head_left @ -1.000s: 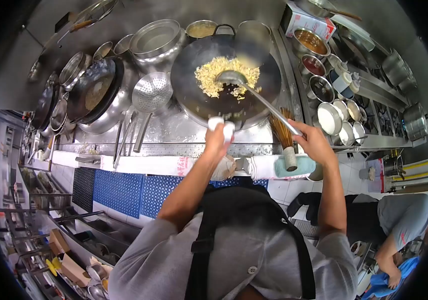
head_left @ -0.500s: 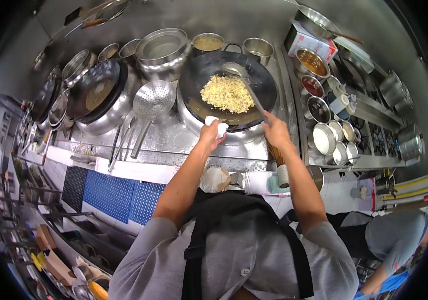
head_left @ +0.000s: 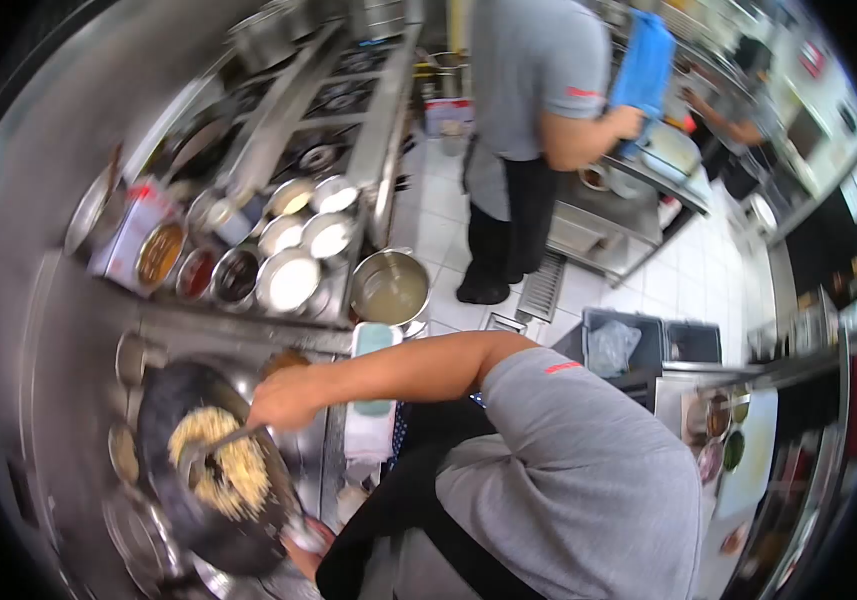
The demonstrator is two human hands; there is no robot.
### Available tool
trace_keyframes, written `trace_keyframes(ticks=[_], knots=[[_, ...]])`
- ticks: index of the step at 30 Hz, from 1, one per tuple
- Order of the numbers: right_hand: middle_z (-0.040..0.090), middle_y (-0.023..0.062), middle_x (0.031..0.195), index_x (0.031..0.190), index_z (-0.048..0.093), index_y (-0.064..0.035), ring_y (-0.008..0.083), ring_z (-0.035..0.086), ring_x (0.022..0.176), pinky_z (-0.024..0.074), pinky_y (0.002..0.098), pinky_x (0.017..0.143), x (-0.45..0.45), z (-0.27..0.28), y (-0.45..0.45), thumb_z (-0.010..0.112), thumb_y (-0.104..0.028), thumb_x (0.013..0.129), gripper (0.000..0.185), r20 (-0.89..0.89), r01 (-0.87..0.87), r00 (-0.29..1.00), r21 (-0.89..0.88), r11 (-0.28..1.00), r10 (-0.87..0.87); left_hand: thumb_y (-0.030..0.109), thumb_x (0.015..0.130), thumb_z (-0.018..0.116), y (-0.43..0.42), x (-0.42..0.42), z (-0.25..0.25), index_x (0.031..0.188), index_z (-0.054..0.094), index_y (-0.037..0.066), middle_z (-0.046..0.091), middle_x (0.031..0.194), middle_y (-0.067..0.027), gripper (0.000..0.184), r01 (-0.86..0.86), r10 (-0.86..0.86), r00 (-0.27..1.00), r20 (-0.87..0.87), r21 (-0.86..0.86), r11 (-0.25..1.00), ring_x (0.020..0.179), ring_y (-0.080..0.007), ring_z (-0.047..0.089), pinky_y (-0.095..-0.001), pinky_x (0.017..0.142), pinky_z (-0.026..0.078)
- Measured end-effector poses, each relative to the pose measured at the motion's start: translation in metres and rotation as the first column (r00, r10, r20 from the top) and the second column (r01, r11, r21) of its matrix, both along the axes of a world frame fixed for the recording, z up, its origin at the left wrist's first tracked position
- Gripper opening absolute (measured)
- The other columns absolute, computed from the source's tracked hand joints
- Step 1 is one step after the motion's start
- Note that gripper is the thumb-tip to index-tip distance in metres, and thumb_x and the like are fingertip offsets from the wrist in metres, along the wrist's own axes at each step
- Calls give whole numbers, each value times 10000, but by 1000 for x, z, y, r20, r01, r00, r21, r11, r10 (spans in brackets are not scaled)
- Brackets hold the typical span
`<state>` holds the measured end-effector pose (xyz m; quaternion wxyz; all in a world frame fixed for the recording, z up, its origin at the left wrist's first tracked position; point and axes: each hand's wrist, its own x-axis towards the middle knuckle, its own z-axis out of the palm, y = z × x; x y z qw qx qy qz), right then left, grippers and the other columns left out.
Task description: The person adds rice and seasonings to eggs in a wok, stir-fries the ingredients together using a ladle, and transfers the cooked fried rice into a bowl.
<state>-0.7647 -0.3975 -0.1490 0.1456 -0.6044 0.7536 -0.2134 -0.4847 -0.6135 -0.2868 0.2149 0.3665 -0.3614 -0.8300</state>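
Observation:
A black wok (head_left: pixel 170 388) sits on the stove at the lower left of the head view, with yellow fried rice (head_left: pixel 248 478) in it. My right hand (head_left: pixel 288 398) is closed around the handle of a metal ladle (head_left: pixel 191 464), whose bowl rests in the rice. At the wok's near rim is my left hand (head_left: pixel 308 550), closed on a folded white cloth (head_left: pixel 300 524) against the rim. My forearm and apron partly hide that hand, and the area is slightly blurred.
Bowls of sauces (head_left: pixel 160 252) and white seasonings (head_left: pixel 288 280) stand on the counter beyond the wok. A large pot (head_left: pixel 390 288) is beside them. A co-worker (head_left: pixel 538 100) stands in the aisle holding a blue cloth (head_left: pixel 642 70). Grey bins (head_left: pixel 624 345) stand behind me.
My view has swung to the right, bringing the aisle and co-workers into sight. The ladle's bowl has moved from the wok's far side into the rice. Both hands keep their holds.

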Motion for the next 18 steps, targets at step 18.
trace_keyframes(ticks=[18], knots=[[734,132,811,1121,724,-67,297,721,722,556,445,643,22,103,54,617,-31,752,386,0,-44,999,318,947,46,220,959,625,-9,21,37,1152,627,15,666,1077,-155,281,25,57,979,-194,398,917,952,-280,683,-285,677,604]])
